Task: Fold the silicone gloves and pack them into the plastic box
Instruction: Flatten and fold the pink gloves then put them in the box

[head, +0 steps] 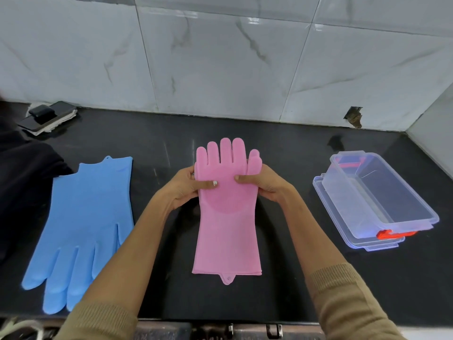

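Note:
A pink silicone glove [226, 231] lies in the middle of the black counter, fingers pointing away from me, cuff with a hanging tab toward me. My left hand [185, 187] grips its left edge at the palm, thumb on top. My right hand [266, 184] grips the right edge beside the glove's thumb. The finger end is lifted off the counter. A blue silicone glove [88, 217] lies flat to the left, fingers toward me. The clear plastic box [382, 192] stands open at the right, sitting on its lid, with red latches.
A phone with a small black object on it [46, 116] rests on a cloth at the back left. Dark fabric [22, 192] covers the left edge. A marble tiled wall [220, 57] runs behind the counter. The counter's front edge [220, 321] is near me.

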The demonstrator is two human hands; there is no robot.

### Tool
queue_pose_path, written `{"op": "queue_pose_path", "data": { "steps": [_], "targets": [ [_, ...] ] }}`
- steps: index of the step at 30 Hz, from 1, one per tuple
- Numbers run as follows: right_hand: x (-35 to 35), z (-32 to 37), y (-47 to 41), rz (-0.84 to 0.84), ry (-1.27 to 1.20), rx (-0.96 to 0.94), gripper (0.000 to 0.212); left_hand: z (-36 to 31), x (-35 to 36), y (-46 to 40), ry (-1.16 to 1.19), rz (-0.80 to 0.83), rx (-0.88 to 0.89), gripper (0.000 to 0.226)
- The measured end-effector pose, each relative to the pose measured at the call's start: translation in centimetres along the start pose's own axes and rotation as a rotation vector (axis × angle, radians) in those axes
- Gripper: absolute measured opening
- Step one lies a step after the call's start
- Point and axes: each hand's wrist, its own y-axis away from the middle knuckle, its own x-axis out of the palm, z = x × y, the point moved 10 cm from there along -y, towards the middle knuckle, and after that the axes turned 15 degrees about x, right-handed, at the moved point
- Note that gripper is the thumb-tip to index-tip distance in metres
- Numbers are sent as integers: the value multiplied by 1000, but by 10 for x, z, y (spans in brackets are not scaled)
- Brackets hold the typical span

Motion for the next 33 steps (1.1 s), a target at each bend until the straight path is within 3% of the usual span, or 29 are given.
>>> {"op": "queue_pose_path", "data": {
  "steps": [6,8,10,11,14,17,21,23,24,28,33],
  "targets": [
    [17,12,31,101,81,-124,54,-24,14,20,-191,146,56,59],
    [19,13,44,38,220,-185,38,-30,18,30,-368,187,135,51],
    [24,9,60,-55,382,-224,18,-34,22,41,-511,205,252,27],
    [26,5,66,-92,431,-240,22,-35,26,49,-535,224,320,21],
    [34,-15,79,-50,452,-304,44,-31,33,70,-542,276,491,31],
    [41,-23,88,17,479,-351,41,-40,36,77,-547,309,575,30],
    [23,-3,73,-151,478,-299,28,-48,30,54,-530,298,496,48],
    [19,15,62,-159,404,-305,15,-48,21,35,-443,206,428,21],
    [19,20,54,-138,347,-302,10,-47,16,25,-418,152,394,18],
    [8,16,13,-129,49,-179,47,-37,9,-4,-298,-19,322,33],
    [-4,2,-16,-242,-16,-16,53,-9,-1,-30,-238,-115,191,41]
  ]
}}
